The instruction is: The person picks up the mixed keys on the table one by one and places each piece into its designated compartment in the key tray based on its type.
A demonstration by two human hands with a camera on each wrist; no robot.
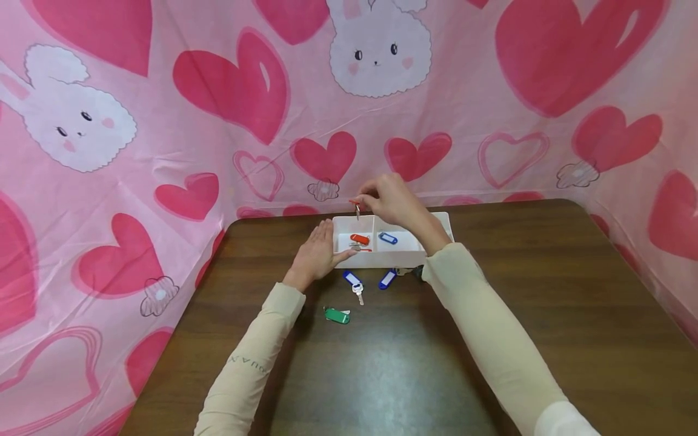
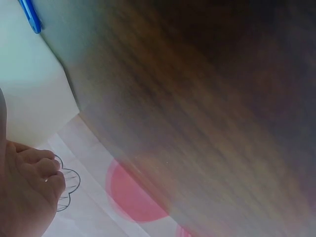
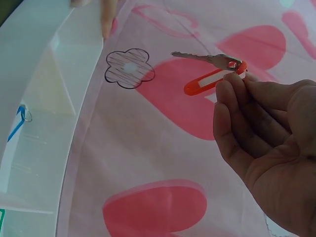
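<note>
My right hand [image 1: 388, 197] pinches a red key tag [image 3: 202, 85] between thumb and fingertips, above the back of a white divided box [image 1: 382, 260]. A metal key [image 3: 207, 58] hangs from that tag's ring. My left hand [image 1: 317, 248] rests against the box's left end, its fingers extended and the thumb along the front wall. Inside the left compartment lie red key tags [image 1: 360, 239] with keys. The neighbouring compartment holds a blue key tag [image 1: 388, 238]. My right forearm hides part of the box's right side, where the right wrist view shows a green edge [image 3: 2, 219].
In front of the box lie a blue key tag [image 1: 352, 278] with a key [image 1: 357, 293] and another blue key tag [image 1: 387, 279]. A dark object [image 1: 418, 272] is partly behind the right sleeve. Nearer sits a green key tag [image 1: 337, 315]. Heart-print cloth [image 1: 469, 151] hangs behind the wooden table [image 1: 349, 387].
</note>
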